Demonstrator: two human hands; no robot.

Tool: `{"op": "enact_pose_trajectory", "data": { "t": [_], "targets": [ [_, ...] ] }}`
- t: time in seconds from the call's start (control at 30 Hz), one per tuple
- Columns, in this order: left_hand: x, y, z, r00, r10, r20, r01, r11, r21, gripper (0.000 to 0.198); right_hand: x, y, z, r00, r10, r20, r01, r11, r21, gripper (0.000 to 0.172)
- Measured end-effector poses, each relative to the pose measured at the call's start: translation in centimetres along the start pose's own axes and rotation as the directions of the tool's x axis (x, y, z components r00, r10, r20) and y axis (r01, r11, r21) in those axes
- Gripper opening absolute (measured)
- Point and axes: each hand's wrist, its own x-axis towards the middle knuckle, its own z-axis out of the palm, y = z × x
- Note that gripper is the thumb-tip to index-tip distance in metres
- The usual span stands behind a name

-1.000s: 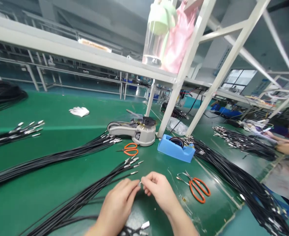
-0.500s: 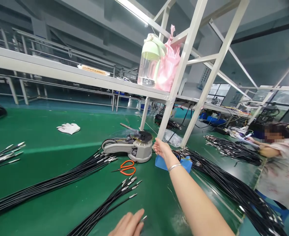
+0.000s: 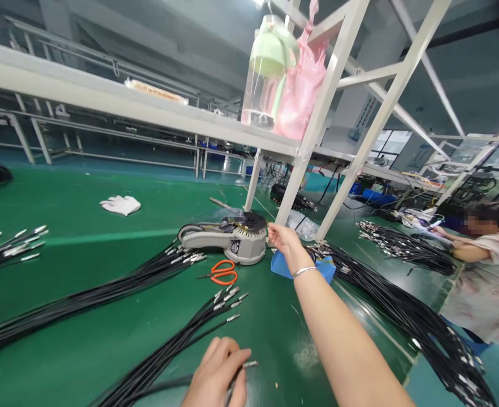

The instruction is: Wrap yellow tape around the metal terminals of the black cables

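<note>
My left hand point(image 3: 221, 370) is closed on a black cable point(image 3: 164, 386) at the bottom centre, its metal tip poking out past the fingers. My right hand point(image 3: 280, 237) reaches forward to the right side of the round grey tape dispenser point(image 3: 249, 249); its fingers are pinched together, and what they hold is too small to make out. A blue bin point(image 3: 281, 268) lies just under the right wrist. Orange-handled scissors point(image 3: 224, 273) rest in front of the dispenser. Between them and my left hand lie the tips of a black cable bundle point(image 3: 177, 353).
Another cable bundle point(image 3: 105, 294) runs left, and a large one point(image 3: 393, 302) lies right. A white glove point(image 3: 121, 205) is at the back left. White frame posts point(image 3: 302, 169) rise behind the dispenser. A person point(image 3: 486, 265) works at the far right.
The view has tilted down slightly. My left hand has come further into view with a cable in its fingers. My right hand remains beside the dispenser.
</note>
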Motion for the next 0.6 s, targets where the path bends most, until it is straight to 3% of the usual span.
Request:
{"op": "enact_pose_trajectory", "data": {
  "t": [0.1,0.17,0.33,0.43,0.6],
  "targets": [
    [0.7,1.3,-1.2,0.976,-0.165,0.139,0.172,0.984,-0.043,0.024,-5.3,2.0,-2.3,0.997,-0.065,0.047,0.061,0.995,0.074,0.022],
    [0.9,1.4,-1.3,0.955,-0.228,0.191,0.246,0.966,-0.080,0.026,-9.9,4.6,-4.0,0.995,-0.042,0.087,0.033,0.994,0.106,0.022],
    [1.3,1.0,-1.2,0.918,-0.353,0.184,0.383,0.908,-0.169,0.025,-20.4,12.0,-6.6,0.989,0.103,0.109,-0.118,0.984,0.135,0.025],
    [1.5,1.8,-1.4,0.909,-0.388,0.152,0.412,0.890,-0.196,0.021,-23.1,14.7,-6.6,0.993,0.108,0.045,-0.113,0.987,0.117,0.029],
    [0.9,3.5,-1.5,0.915,-0.393,0.091,0.403,0.902,-0.155,0.019,-24.9,16.2,-6.0,0.995,0.097,0.010,-0.097,0.977,0.191,0.034]
  ]
}}
